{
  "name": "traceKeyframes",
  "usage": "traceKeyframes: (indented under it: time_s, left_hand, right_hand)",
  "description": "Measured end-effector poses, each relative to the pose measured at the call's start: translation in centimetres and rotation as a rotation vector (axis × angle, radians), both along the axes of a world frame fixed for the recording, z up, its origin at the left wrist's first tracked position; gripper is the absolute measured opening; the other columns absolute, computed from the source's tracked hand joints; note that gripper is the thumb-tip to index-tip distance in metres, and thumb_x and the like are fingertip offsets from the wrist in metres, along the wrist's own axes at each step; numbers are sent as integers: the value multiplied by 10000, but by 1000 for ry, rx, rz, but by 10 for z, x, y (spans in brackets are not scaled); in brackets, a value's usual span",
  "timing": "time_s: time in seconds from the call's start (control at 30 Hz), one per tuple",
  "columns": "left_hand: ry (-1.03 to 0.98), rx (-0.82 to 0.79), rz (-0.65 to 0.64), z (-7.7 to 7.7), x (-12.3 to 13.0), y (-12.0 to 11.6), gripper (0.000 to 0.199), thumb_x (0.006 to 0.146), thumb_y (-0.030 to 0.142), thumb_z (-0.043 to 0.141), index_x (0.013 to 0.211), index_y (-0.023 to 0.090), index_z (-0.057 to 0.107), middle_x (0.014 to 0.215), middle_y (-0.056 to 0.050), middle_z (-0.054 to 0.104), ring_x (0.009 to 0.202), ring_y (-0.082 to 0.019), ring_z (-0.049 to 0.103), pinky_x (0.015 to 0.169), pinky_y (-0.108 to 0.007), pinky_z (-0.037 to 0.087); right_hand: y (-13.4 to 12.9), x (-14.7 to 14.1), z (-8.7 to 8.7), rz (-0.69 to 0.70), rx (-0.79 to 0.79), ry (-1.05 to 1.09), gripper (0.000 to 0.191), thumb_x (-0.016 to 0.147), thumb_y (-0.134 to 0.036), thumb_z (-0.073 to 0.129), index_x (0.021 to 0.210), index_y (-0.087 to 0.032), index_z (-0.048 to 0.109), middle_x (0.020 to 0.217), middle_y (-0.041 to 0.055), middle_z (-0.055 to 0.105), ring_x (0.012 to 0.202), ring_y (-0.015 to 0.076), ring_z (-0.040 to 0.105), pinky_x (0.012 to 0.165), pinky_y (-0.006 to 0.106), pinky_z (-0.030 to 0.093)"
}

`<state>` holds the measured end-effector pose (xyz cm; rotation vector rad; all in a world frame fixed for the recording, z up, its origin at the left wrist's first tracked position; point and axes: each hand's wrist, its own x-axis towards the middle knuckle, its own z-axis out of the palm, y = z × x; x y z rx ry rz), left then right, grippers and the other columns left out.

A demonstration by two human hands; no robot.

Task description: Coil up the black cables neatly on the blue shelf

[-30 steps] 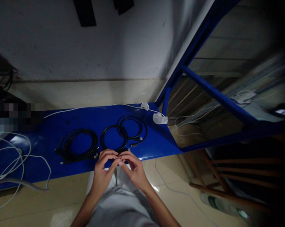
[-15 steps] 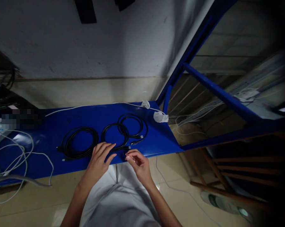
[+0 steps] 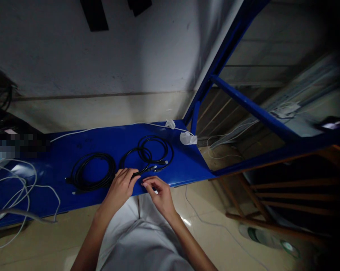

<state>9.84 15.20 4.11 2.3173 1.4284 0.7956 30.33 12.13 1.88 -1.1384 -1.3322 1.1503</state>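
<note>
the left hand (image 3: 121, 185) pinches a looped glossy-black cable (image 3: 143, 171) running rightward ahead of the right hand (image 3: 159, 191), whose fingers nearly meet, contents unclear.

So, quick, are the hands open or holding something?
Left hand: closed on a thin, black, looped cable.
Right hand: closed in a pinch; whether it holds anything cannot be told.

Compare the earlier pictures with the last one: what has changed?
The hands, first joined at the fingertips, have parted. The left hand moved forward and took hold of the middle black coil, shifting its plug forward too. The right hand remains pinched; anything held is unclear. The left coil and right coil lie as before.
</note>
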Motion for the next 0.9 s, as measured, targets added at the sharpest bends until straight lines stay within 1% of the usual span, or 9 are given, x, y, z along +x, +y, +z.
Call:
traceKeyframes:
  time_s: [0.13,0.23,0.37,0.63,0.77,0.9]
  left_hand:
    - [-128,-83,77,1,8,-10,166,1124,333,574,1260,265,641,1224,-51,763,1158,-249,695,1024,-412,523]
    - [-186,-120,105,4,11,-14,160,1106,329,608,1244,271,664,1209,-39,768,1159,-241,692,1028,-400,533]
    - [-220,-133,92,8,13,-16,126,1088,302,634,1199,266,681,1172,-30,766,1127,-226,697,1019,-381,540]
    - [-254,-194,51,7,16,-16,161,1096,319,621,1217,266,711,1246,-48,769,1182,-234,702,1060,-399,533]
    - [-280,-221,33,9,15,-16,250,1136,345,522,1233,251,733,1255,-72,778,1187,-237,715,1058,-401,542]
    - [-270,-273,19,10,15,-12,306,1156,352,460,1213,244,741,1228,-64,792,1164,-228,730,1039,-382,544]
  right_hand:
    - [3,-8,0,-19,7,76,122,1016,-355,758,994,-264,836,1099,76,811,1029,228,769,916,350,597]
    - [2,-10,-4,-55,-14,137,112,996,-356,783,986,-265,847,1110,84,809,1039,236,773,931,363,604]
    - [-1,-9,-8,-110,-31,171,110,977,-362,805,983,-266,859,1116,89,805,1032,232,770,906,352,614]
    - [-6,-11,-7,-146,-38,182,109,961,-358,822,983,-263,870,1084,87,805,1003,227,760,886,349,615]
    - [-7,-12,-8,-157,-46,199,109,956,-358,830,995,-265,871,1101,93,804,1021,234,762,887,352,617]
    - [-6,-12,-10,-130,-44,196,106,963,-352,825,1009,-269,872,1104,90,804,1021,231,760,890,349,617]
